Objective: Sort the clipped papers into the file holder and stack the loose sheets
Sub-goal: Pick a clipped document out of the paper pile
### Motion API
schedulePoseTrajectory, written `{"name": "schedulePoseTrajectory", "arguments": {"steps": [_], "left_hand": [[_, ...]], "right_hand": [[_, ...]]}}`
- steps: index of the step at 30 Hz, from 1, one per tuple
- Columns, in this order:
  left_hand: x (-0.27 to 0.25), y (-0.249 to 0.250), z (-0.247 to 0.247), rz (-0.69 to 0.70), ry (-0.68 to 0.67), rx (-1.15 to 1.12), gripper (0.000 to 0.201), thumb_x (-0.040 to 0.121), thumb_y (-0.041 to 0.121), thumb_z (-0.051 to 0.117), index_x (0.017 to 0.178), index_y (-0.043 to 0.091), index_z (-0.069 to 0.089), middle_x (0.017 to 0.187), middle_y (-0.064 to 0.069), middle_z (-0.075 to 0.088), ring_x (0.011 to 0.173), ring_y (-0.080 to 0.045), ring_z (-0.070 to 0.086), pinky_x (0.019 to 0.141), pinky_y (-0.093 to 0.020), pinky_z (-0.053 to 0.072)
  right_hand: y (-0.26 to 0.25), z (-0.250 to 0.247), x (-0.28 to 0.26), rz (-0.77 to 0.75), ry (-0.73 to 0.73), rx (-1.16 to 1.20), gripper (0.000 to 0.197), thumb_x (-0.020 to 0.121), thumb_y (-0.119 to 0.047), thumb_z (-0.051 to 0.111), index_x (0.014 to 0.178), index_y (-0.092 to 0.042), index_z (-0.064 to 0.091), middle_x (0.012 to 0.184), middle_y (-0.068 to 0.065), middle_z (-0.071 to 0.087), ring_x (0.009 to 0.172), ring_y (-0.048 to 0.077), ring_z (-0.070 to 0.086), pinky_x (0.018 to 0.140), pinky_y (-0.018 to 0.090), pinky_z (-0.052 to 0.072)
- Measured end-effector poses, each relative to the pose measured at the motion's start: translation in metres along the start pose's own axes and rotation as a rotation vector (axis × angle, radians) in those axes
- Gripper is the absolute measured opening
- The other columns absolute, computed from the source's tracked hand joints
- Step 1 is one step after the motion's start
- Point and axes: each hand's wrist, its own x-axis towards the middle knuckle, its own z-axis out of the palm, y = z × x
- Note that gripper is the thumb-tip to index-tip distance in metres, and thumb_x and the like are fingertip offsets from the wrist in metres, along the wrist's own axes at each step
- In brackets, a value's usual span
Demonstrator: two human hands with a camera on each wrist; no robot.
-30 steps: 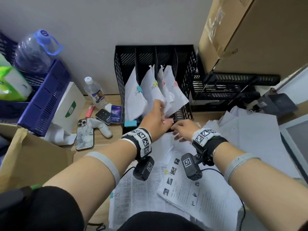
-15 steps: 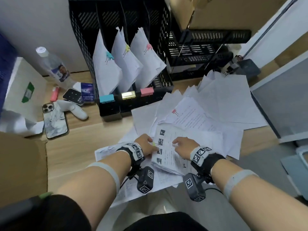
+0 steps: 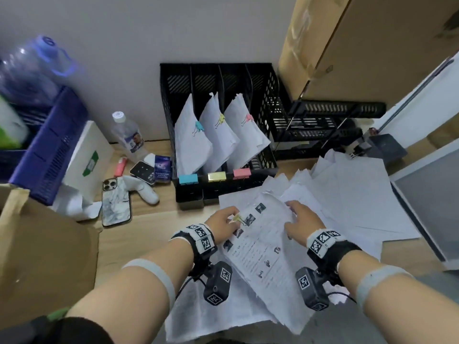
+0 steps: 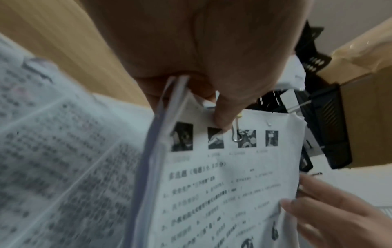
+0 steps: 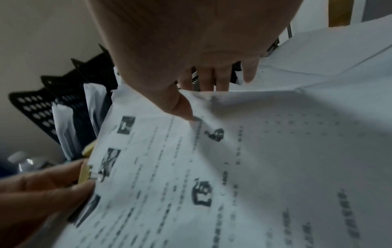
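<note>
Both hands are now lifting the printed bundle higher off the pile than half a second ago, and the head view is swinging back up toward the holder. The left hand (image 3: 223, 220) is pinching the yellow-clipped packet (image 3: 258, 247) at its top edge, thumb pressing on the front page right beside the yellow binder clip (image 3: 237, 218), other fingers hidden behind the sheets. The right hand (image 3: 299, 223) is steadying the opposite edge, thumb on top and straighter fingers running underneath; its hold is looking light. Between them the packet is hanging tilted just above the scattered loose sheets (image 3: 352, 194) on the wooden desk (image 3: 149, 234).

Beyond it, the black file holder (image 3: 269, 112) is already carrying three clipped sets, with blue, yellow and pink tabs marking the slots; the slot with the yellow tab (image 3: 216, 176) looks the likely target.

Risks from here, as a judgement: the packet is sagging, so a drooping corner may be catching the holder's front lip or a divider and crumpling. Pinching beside the clip rather than on it could be letting rear pages fan. Dragging low may also be sweeping unsorted sheets off the desk edge.
</note>
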Motion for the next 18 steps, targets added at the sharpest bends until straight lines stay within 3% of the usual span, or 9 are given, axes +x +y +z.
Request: {"name": "schedulePoseTrajectory", "arguments": {"steps": [2,4,7,12,15,18], "left_hand": [[-0.004,0.004,-0.02,0.011,0.105,0.001,0.011,0.094,0.021,0.061,0.085,0.027,0.059,0.076,0.002,0.06,0.056,-0.007,0.051,0.052,-0.02,0.042],[-0.008,0.004,-0.039,-0.016,0.172,-0.048,0.001,0.091,0.024,0.067,0.092,0.023,0.067,0.085,0.002,0.067,0.064,-0.008,0.06,0.055,-0.016,0.047],[-0.012,0.0,-0.055,-0.086,0.142,-0.156,0.016,0.084,0.023,0.077,0.098,0.021,0.071,0.095,0.0,0.074,0.085,-0.019,0.072,0.07,-0.026,0.06],[-0.019,-0.001,-0.06,-0.179,0.082,-0.371,0.014,0.086,0.005,0.073,0.098,0.011,0.067,0.1,-0.012,0.075,0.092,-0.028,0.075,0.08,-0.046,0.063],[-0.018,0.0,-0.061,-0.194,0.079,-0.499,0.021,0.087,0.002,0.072,0.107,0.002,0.067,0.104,-0.017,0.076,0.095,-0.032,0.075,0.085,-0.049,0.061],[-0.019,0.004,-0.061,-0.184,0.082,-0.592,0.02,0.087,0.002,0.072,0.107,0.003,0.069,0.101,-0.016,0.077,0.093,-0.032,0.076,0.085,-0.047,0.061]], "right_hand": [[-0.015,-0.006,0.005,-0.003,-0.041,0.065,0.013,0.081,-0.007,0.054,0.086,-0.015,0.063,0.086,0.002,0.064,0.09,0.029,0.061,0.071,0.03,0.052],[-0.024,-0.005,0.01,-0.015,-0.067,0.114,0.019,0.077,-0.001,0.051,0.07,-0.015,0.061,0.075,0.004,0.067,0.08,0.03,0.063,0.057,0.025,0.045],[-0.033,-0.001,0.015,-0.03,-0.093,0.146,0.016,0.073,0.0,0.049,0.072,-0.011,0.061,0.083,0.012,0.07,0.076,0.027,0.061,0.055,0.025,0.042],[-0.036,-0.007,0.022,-0.008,-0.069,0.193,0.019,0.073,0.002,0.048,0.081,-0.004,0.065,0.087,0.017,0.07,0.075,0.028,0.057,0.057,0.025,0.041],[-0.035,-0.012,0.024,0.002,-0.059,0.221,0.02,0.074,0.001,0.048,0.083,-0.003,0.065,0.086,0.017,0.069,0.082,0.033,0.062,0.061,0.028,0.043],[-0.035,-0.017,0.025,0.0,-0.016,0.262,0.021,0.081,-0.003,0.045,0.091,-0.002,0.064,0.09,0.018,0.068,0.088,0.036,0.063,0.069,0.031,0.048]]}}
